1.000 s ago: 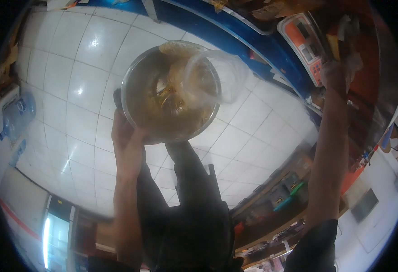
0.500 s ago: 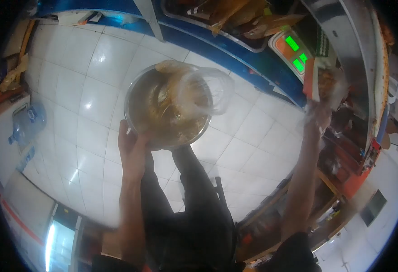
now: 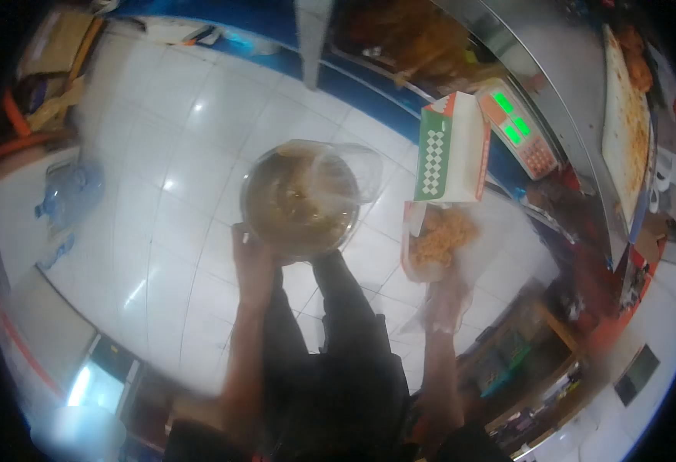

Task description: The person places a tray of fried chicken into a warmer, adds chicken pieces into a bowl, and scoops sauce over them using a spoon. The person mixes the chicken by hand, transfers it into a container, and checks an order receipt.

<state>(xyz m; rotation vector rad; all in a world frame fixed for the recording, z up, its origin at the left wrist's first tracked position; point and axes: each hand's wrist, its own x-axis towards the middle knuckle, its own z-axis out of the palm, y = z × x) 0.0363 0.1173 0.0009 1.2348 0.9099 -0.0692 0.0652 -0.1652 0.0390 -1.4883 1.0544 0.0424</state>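
My left hand [image 3: 255, 258] grips the near left rim of a round metal bowl [image 3: 249, 212], held above the floor. Brownish contents lie in the bowl, too blurred to name. A clear, crumpled-looking plastic piece [image 3: 346, 173] sits at its right side and sticks out over the rim. To the right, my right hand [image 3: 447, 302], in a thin clear plastic glove, holds an open paper takeaway box [image 3: 409, 262]. Pieces of fried chicken [image 3: 444, 235] fill its base. The box's green, white and red lid [image 3: 453, 150] stands raised on the far side.
A digital scale [image 3: 519, 131] with green displays stands beyond the box. Behind it are a tray of brown food [image 3: 407, 38] and a metal counter edge [image 3: 553, 85]. A blue water jug [image 3: 68, 196] is at the left. White tiles [image 3: 161, 154] cover the floor.
My right hand has come left and nearer the bowl with the box, whose chicken and raised lid now show clearly. My left hand still holds the bowl. The whole view has shifted.
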